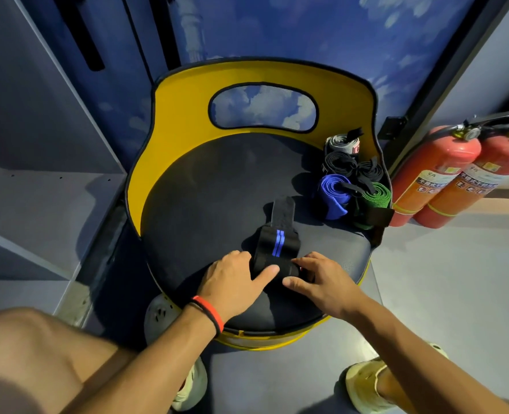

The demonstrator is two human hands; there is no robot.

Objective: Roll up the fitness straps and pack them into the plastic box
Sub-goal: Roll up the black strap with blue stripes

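Chair seat with a half-rolled strap on its near half; left hand and right hand grip the rolled end from either side, tail pointing away.

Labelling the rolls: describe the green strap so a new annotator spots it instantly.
Find the round chair with the yellow backrest and black seat. At the seat's right edge, nearest the red fire extinguishers, lies the green strap. It is the only green roll, beside a blue roll and in front of black rolls.
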